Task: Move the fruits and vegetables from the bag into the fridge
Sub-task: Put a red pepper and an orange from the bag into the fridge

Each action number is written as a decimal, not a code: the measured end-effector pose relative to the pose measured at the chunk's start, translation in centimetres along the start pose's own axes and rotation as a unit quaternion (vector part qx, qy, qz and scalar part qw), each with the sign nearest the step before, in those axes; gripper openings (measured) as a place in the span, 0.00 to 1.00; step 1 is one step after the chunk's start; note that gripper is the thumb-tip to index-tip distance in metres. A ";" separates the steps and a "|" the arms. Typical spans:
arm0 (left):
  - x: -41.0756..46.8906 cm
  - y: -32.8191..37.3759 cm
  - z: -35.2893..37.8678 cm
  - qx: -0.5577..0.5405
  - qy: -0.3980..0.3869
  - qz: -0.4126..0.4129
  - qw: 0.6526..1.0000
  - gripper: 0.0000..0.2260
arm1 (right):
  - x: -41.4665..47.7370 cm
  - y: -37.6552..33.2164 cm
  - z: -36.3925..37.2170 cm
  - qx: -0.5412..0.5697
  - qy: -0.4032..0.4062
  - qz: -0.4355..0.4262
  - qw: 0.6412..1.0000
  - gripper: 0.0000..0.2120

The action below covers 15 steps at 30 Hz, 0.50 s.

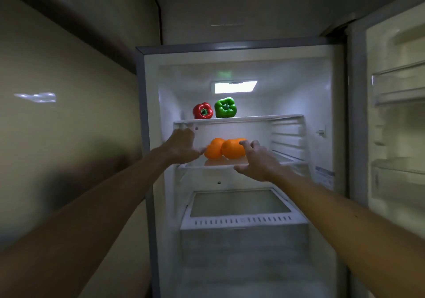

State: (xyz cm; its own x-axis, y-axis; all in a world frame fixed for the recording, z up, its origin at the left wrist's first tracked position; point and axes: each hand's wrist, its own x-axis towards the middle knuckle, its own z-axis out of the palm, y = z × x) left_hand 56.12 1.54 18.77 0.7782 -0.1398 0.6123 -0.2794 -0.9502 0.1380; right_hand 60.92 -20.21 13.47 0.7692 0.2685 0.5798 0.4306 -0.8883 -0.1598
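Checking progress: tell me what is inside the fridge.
Top shelf: red pepper and green pepper. Middle shelf: oranges, partly covered by the right hand. The drawer's contents are hidden.

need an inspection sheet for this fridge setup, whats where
surface: upper shelf and middle shelf, both loaded
job's things: red pepper and green pepper side by side on the upper shelf; oranges on the middle shelf
clutter: nothing seen
hands: left hand spread open beside the oranges; right hand with fingertips on the oranges
cables: thin dark line down the wall corner, may be a cable
surroundings: fridge door open at right; crisper drawer below; dim wall at left
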 end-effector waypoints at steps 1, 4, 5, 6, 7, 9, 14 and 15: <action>-0.8 0.0 0.2 -0.004 -0.009 0.003 1.000 0.33 | -0.8 -0.2 -0.1 -0.010 -0.009 0.000 1.000 0.39; -3.0 -0.1 1.2 -0.002 -0.045 0.006 0.999 0.33 | -3.0 -0.4 -0.5 -0.024 -0.032 0.010 0.999 0.40; -3.6 -0.1 1.5 0.000 -0.057 0.011 0.998 0.33 | -3.7 -0.5 -0.7 -0.025 -0.036 0.013 0.999 0.41; -4.3 -0.1 1.9 -0.001 -0.066 0.016 0.998 0.34 | -4.4 -0.6 -0.8 -0.025 -0.039 0.015 0.999 0.41; -4.9 0.0 2.1 -0.003 -0.071 0.022 0.997 0.34 | -5.0 -0.7 -1.0 -0.025 -0.041 0.014 0.999 0.42; -6.1 0.3 2.7 -0.004 -0.071 0.034 0.997 0.33 | -6.3 -0.7 -1.3 -0.030 -0.044 0.014 0.998 0.42; -9.0 1.2 3.7 -0.029 -0.075 0.054 0.995 0.33 | -8.7 -0.7 -2.3 -0.052 -0.061 0.014 0.997 0.43; -9.6 1.3 3.8 -0.033 -0.081 0.052 0.995 0.34 | -9.2 -0.8 -2.5 -0.054 -0.066 0.012 0.996 0.43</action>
State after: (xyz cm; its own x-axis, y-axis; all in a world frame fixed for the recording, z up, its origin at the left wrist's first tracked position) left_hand 50.42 0.56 10.15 0.8221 -0.2839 0.4935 -0.3944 -0.9091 0.1341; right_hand 52.38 -22.92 10.26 0.8374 0.2861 0.4657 0.3627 -0.9283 -0.0820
